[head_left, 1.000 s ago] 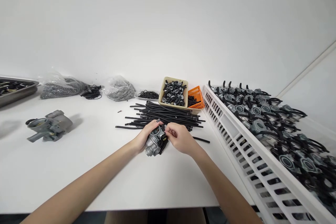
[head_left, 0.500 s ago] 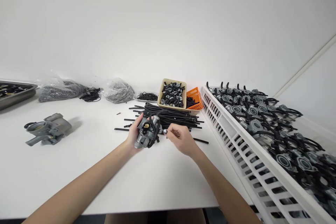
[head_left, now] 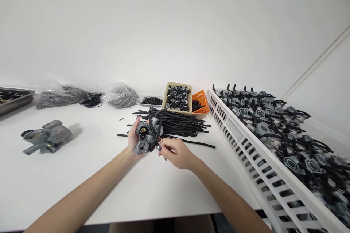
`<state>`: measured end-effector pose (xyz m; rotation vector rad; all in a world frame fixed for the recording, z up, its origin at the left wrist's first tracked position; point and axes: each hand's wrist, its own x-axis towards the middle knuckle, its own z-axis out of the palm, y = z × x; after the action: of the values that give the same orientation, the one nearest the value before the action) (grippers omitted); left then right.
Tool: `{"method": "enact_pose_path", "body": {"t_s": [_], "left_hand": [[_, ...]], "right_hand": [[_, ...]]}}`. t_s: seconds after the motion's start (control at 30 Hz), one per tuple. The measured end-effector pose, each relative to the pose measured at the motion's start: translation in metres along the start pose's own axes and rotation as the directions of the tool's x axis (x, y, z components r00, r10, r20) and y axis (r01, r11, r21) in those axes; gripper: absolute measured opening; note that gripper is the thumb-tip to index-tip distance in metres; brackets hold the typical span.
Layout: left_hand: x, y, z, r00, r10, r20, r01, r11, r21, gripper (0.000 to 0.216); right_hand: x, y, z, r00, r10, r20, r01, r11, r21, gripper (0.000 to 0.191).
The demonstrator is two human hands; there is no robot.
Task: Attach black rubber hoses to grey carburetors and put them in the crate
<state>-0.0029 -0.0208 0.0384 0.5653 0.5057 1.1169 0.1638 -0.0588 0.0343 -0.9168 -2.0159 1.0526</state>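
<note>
My left hand (head_left: 133, 139) grips a grey metal carburetor (head_left: 144, 137) and holds it upright just above the white table (head_left: 82, 174). A black rubber hose (head_left: 155, 128) loops from the carburetor's top down its right side. My right hand (head_left: 175, 153) pinches the lower end of that hose beside the carburetor. A pile of loose black hoses (head_left: 175, 122) lies just behind both hands.
A second carburetor (head_left: 46, 138) lies at the left. At the back stand a beige box of black parts (head_left: 177, 97), an orange basket (head_left: 201, 101), bags of small parts (head_left: 121, 95) and a metal tray (head_left: 13, 98). A white crate (head_left: 262, 174) with several hosed carburetors fills the right.
My left hand lifted the carburetor off the table and turned it upright. My right hand moved from its top down to the hose's lower end.
</note>
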Motion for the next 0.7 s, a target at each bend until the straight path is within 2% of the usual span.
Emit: {"method": "enact_pose_path", "body": {"t_s": [0.13, 0.23, 0.37, 0.5, 0.6, 0.7], "left_hand": [[0.002, 0.0, -0.005, 0.998, 0.07, 0.01, -0.07, 0.998, 0.0, 0.043], [0.003, 0.001, -0.007, 0.994, 0.091, 0.055, -0.091, 0.996, 0.004, 0.041], [0.001, 0.002, -0.004, 0.994, 0.096, 0.06, -0.097, 0.995, 0.015, 0.038], [0.001, 0.001, 0.001, 0.988, 0.091, 0.128, -0.095, 0.995, 0.03, 0.035], [0.003, -0.001, 0.001, 0.976, 0.11, 0.189, -0.117, 0.993, 0.027, 0.036], [0.005, 0.0, -0.002, 0.967, 0.142, 0.213, -0.153, 0.988, 0.038, 0.035]], "right_hand": [[0.001, 0.001, 0.003, 1.0, -0.009, -0.003, 0.009, 0.999, 0.046, 0.019], [0.002, 0.001, 0.003, 1.0, -0.009, -0.005, 0.009, 0.997, 0.078, 0.019], [0.003, 0.002, 0.004, 1.0, -0.008, -0.013, 0.009, 0.997, 0.078, 0.018], [0.001, 0.003, 0.008, 0.997, 0.003, -0.082, -0.006, 0.999, -0.034, 0.018], [0.0, 0.004, 0.012, 0.983, -0.04, -0.177, 0.013, 0.989, -0.15, 0.02], [-0.001, 0.005, 0.014, 0.977, -0.083, -0.195, 0.033, 0.969, -0.244, 0.019]]}}
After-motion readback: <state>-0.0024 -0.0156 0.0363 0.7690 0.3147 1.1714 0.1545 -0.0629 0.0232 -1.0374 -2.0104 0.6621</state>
